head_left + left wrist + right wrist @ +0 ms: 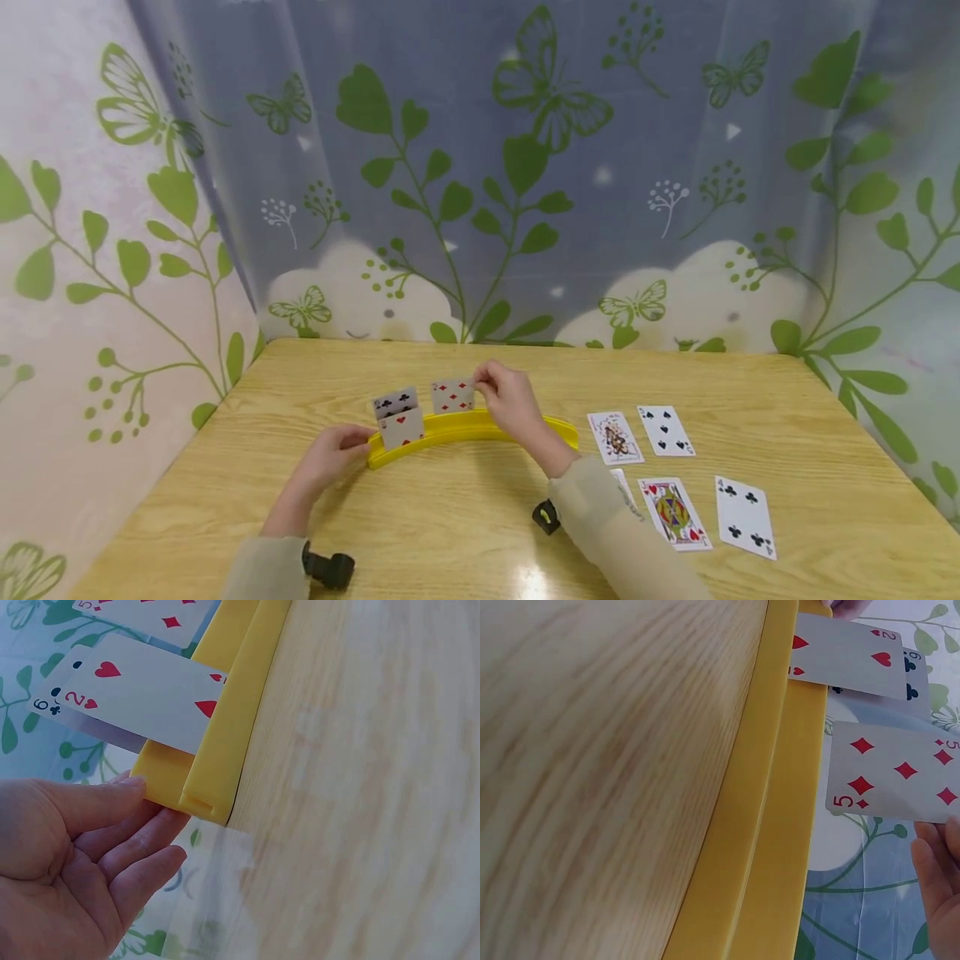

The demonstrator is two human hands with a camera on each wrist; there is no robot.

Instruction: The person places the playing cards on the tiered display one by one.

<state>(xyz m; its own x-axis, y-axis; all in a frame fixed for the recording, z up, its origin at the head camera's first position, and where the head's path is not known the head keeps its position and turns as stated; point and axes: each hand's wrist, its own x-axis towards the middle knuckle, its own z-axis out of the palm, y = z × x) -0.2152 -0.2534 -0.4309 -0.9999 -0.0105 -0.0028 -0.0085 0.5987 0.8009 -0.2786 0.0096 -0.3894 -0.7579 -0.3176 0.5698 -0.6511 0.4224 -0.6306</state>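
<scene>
A curved yellow card holder [465, 427] lies on the wooden table. At its left end, my left hand [330, 457] pinches the tip, thumb on top and fingers underneath in the left wrist view. Two cards stand upright near that end: a two of hearts [402, 428] in the front slot, and behind it a six of clubs [395, 401], largely covered. By its right edge, my right hand [513, 402] pinches a five of diamonds [452, 397], held face toward me. The right wrist view has this card [885, 776] just past the holder's back edge.
Several cards lie face up on the table [450, 533] at right: a joker [617, 437], a five of spades [667, 431], a jack of hearts [675, 514] and a four of clubs [746, 517]. The right sleeve [600, 508] partly covers another card. A patterned curtain [465, 208] hangs behind.
</scene>
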